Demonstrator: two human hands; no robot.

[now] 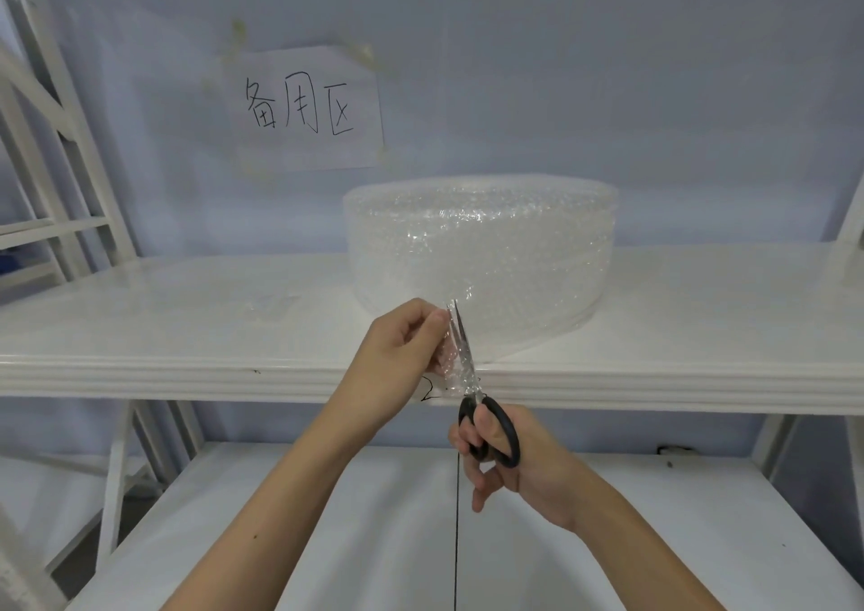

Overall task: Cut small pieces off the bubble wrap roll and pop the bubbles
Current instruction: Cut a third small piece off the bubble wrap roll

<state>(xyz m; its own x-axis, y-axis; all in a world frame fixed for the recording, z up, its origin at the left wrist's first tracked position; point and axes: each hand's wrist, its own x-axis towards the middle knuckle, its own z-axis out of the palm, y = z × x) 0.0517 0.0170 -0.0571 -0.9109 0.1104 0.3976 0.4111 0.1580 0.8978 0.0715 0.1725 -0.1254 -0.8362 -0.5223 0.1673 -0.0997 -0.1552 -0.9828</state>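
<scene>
A wide roll of clear bubble wrap (pixel 481 246) lies on the upper white shelf (pixel 187 330), its loose end hanging over the shelf's front edge. My left hand (pixel 397 353) pinches a narrow strip of that loose end (pixel 448 367) between thumb and fingers. My right hand (pixel 509 456) holds black-handled scissors (pixel 491 430) just below the shelf edge. Their steel blades (pixel 463 344) point up along the strip, nearly closed, right beside my left fingertips.
A paper sign (pixel 304 105) with handwritten characters is taped to the blue wall behind the roll. A small clear scrap (pixel 273 304) lies on the shelf to the left. White rack posts (pixel 56 143) stand at left and right; a lower white shelf (pixel 327 517) sits under my arms.
</scene>
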